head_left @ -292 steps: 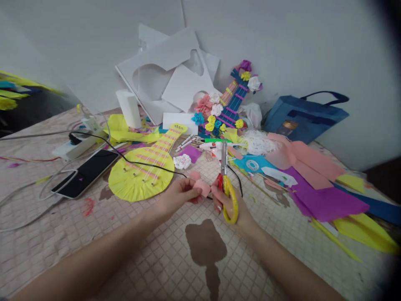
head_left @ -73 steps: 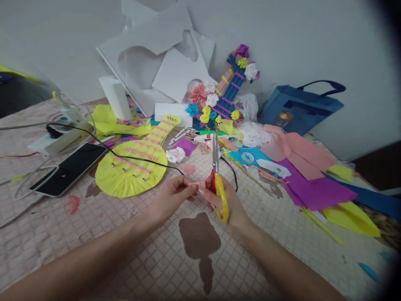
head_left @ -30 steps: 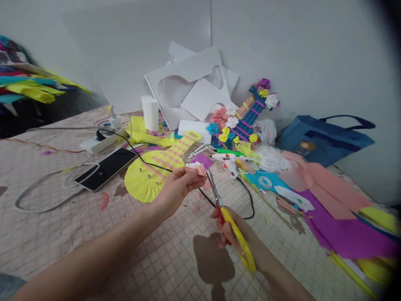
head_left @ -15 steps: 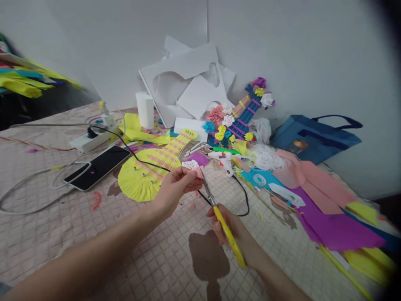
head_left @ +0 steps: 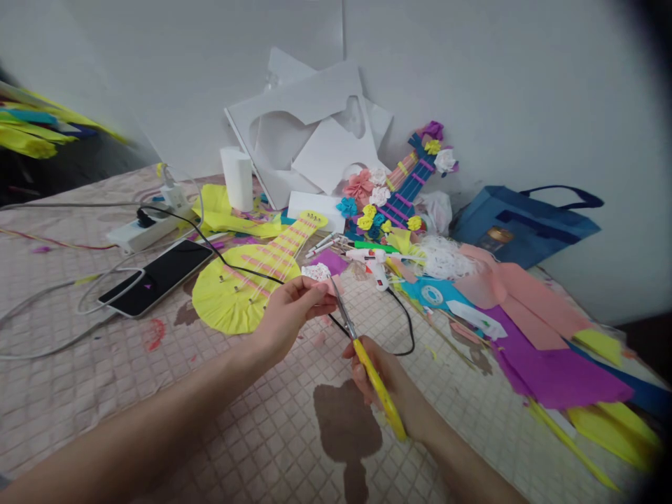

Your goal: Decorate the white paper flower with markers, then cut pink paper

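My left hand (head_left: 299,308) pinches a small piece of pink crepe paper (head_left: 334,284) between thumb and fingers. My right hand (head_left: 383,381) is closed round the yellow handles of a pair of scissors (head_left: 379,388), whose blades meet the pink paper's edge. Just behind the left fingertips lies a small white, speckled piece (head_left: 316,272). A yellow paper guitar (head_left: 231,301) with pink stripes and strings lies to the left of that hand. Beyond the scissors rests a white glue gun (head_left: 375,264) with a black cord.
A phone (head_left: 157,276) and a power strip (head_left: 141,234) with cables lie at left. White cut-out boards (head_left: 320,91), a blue flowered paper guitar (head_left: 407,196) and a blue bag (head_left: 525,227) stand at the back. Purple crepe paper (head_left: 556,367) and other sheets cover the right side.
The view has shifted slightly, so everything sits a little further left and up. Both hands keep their holds, with the scissors still at the pink paper.
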### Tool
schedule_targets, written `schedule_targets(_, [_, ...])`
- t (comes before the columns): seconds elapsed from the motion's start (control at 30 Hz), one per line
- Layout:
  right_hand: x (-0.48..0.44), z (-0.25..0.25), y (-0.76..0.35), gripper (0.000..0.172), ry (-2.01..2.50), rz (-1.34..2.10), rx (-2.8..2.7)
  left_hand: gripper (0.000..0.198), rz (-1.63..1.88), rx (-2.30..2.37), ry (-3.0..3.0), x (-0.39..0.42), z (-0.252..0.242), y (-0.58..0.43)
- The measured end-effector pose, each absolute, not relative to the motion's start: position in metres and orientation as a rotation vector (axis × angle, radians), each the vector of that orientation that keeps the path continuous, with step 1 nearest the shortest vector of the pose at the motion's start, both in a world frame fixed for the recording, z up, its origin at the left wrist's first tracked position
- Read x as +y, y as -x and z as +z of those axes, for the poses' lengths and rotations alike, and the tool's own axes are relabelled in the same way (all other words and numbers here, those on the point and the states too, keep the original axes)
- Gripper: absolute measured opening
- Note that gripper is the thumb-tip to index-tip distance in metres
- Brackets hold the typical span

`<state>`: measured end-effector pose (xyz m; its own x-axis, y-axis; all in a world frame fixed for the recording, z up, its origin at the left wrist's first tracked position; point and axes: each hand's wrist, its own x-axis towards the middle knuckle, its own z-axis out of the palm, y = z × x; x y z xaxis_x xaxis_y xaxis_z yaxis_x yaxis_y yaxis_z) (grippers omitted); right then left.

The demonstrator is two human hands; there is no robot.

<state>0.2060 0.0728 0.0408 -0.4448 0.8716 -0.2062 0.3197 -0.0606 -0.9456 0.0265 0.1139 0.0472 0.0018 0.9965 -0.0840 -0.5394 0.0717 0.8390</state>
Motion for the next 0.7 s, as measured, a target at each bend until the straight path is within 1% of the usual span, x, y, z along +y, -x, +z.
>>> schedule_targets(0.2, [0.0723, 0.0369, -0.2083, 0.025, 1.349, 1.434, -1.809, 0.022, 1.386, 0.847, -0.715, 0.1130, 0.0474, -0.0265])
schedule_targets(0.33, [0.0726, 0.0380, -0.2064, 0.021, 1.361, 1.485, -1.741, 0.021, 1.383, 0.836, -0.716, 0.1130, 0.0473, -0.0263])
schedule_targets(0.5, [0.0730, 0.0433, -0.2013, 0.027, 1.316, 1.654, -1.592, 0.020, 1.377, 0.824, -0.719, 0.1142, 0.0478, -0.0266])
schedule_targets(0.7, [0.0717, 0.0421, -0.2003, 0.032, 1.375, 1.575, -1.626, 0.020, 1.370, 0.821, -0.712, 0.1150, 0.0497, -0.0253])
